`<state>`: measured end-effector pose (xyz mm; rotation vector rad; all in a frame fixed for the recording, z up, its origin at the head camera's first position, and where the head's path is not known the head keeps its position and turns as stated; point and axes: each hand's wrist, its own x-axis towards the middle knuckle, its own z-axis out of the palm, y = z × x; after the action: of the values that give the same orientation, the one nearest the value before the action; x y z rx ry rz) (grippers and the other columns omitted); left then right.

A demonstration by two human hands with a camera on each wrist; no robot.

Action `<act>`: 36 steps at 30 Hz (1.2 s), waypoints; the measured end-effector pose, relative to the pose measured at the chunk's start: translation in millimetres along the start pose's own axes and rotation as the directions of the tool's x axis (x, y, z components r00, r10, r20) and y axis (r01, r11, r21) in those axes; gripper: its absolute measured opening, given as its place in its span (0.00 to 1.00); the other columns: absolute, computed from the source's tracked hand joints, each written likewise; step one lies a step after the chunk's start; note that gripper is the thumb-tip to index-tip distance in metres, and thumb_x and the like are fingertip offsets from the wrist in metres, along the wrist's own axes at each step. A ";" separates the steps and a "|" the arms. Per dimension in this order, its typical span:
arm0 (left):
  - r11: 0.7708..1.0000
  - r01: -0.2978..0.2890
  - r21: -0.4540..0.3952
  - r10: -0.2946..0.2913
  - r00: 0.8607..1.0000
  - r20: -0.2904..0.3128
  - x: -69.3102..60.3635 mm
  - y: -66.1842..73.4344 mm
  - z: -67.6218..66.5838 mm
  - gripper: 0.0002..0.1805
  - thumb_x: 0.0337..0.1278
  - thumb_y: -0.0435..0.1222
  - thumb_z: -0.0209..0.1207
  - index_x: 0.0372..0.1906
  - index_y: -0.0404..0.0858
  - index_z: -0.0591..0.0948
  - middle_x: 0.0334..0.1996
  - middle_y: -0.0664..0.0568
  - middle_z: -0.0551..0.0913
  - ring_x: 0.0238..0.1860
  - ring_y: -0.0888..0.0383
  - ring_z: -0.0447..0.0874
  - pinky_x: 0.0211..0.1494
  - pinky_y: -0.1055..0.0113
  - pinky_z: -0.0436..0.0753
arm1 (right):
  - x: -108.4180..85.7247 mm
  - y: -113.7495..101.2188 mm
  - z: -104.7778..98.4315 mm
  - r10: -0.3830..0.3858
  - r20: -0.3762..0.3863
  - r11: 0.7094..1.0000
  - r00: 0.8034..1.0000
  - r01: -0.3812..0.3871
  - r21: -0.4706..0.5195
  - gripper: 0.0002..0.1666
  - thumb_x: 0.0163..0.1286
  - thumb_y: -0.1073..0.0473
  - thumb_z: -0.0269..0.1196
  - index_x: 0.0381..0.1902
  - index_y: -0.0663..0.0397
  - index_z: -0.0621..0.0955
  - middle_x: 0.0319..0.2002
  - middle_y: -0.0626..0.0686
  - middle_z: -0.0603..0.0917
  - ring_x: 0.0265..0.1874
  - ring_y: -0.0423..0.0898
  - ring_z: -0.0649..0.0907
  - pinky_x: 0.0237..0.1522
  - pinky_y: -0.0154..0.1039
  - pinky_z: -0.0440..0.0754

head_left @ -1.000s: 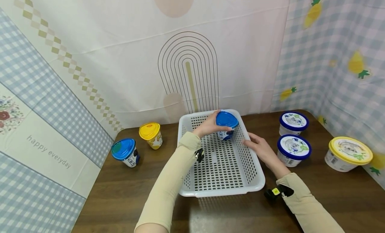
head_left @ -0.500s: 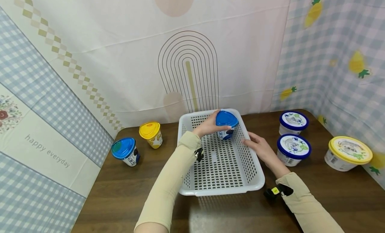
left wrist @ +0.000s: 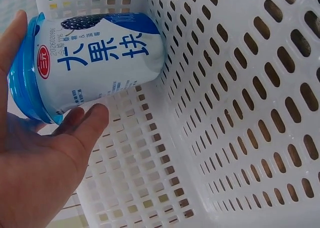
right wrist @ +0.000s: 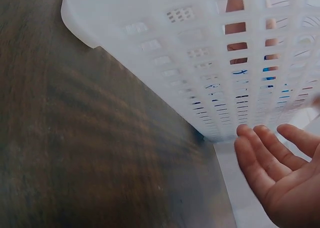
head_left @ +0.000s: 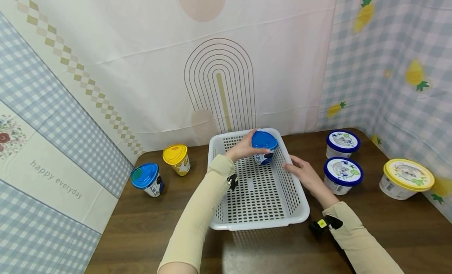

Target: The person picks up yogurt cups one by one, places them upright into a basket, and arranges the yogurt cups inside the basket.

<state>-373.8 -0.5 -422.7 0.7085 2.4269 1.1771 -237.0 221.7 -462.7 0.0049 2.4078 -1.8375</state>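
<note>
In the head view my left hand (head_left: 245, 147) holds a yogurt cup (head_left: 263, 159) with a blue lid inside the white perforated basket (head_left: 259, 226), in its back right corner. The left wrist view shows my fingers and thumb around the blue lid (left wrist: 24, 83); the printed white side of the cup (left wrist: 107, 53) faces the camera. The cup's base is close to the basket floor; whether it touches is unclear. My right hand (head_left: 306, 175) is at the basket's right side, thumb over the rim and fingers outside. Those fingers (right wrist: 265, 163) lie against the outer wall in the right wrist view.
To the left stand a yellow-lidded cup (head_left: 181, 166) and another blue-lidded cup (head_left: 154, 186). On the right are two tubs with blue-rimmed lids (head_left: 340, 143) and a yellow-lidded tub (head_left: 395, 189). A patterned cloth (head_left: 152, 85) hangs behind the brown table (head_left: 141, 234).
</note>
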 end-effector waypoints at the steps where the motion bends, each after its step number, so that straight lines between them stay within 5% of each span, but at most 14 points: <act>1: 1.000 -0.001 0.003 0.002 1.000 -0.002 -0.1 -0.2 -0.6 0.61 0.54 0.56 0.70 0.82 0.48 0.43 0.80 0.47 0.51 0.77 0.46 0.55 0.75 0.47 0.62 | 0.3 0.0 0.3 0.000 -0.002 1.000 1.000 0.000 -0.004 0.42 0.76 0.44 0.58 0.79 0.54 0.59 0.64 0.72 0.74 0.48 0.58 0.86 0.43 0.50 0.87; 10: 0.999 -0.009 -0.039 0.008 1.000 -0.029 -2.9 -0.1 -10.8 0.59 0.55 0.52 0.70 0.82 0.44 0.45 0.78 0.42 0.56 0.75 0.44 0.60 0.71 0.46 0.67 | 3.7 0.2 3.6 -0.002 -0.013 1.000 1.000 0.002 -0.016 0.40 0.75 0.48 0.58 0.78 0.58 0.61 0.63 0.72 0.75 0.48 0.58 0.86 0.42 0.49 0.87; 19: 0.999 -0.034 0.022 0.035 0.998 -0.061 -9.6 4.8 -19.9 0.58 0.56 0.53 0.70 0.82 0.43 0.47 0.77 0.42 0.58 0.73 0.45 0.62 0.70 0.49 0.70 | 1.9 1.1 6.3 -0.002 -0.042 1.000 0.999 0.002 -0.022 0.39 0.75 0.49 0.60 0.76 0.60 0.63 0.63 0.71 0.74 0.48 0.58 0.85 0.42 0.48 0.87; 36: 0.977 -0.170 0.130 0.185 0.977 -0.106 -46.4 48.0 -62.0 0.43 0.60 0.53 0.66 0.76 0.45 0.64 0.74 0.48 0.64 0.72 0.51 0.65 0.71 0.54 0.69 | 2.5 -1.4 5.2 -0.015 -0.107 1.000 0.994 0.013 -0.023 0.35 0.73 0.51 0.61 0.71 0.63 0.68 0.61 0.70 0.76 0.46 0.54 0.85 0.41 0.44 0.87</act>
<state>-354.1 -40.5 -343.3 0.9346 2.5952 1.1765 -239.2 216.1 -462.9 0.0874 2.5056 -1.8622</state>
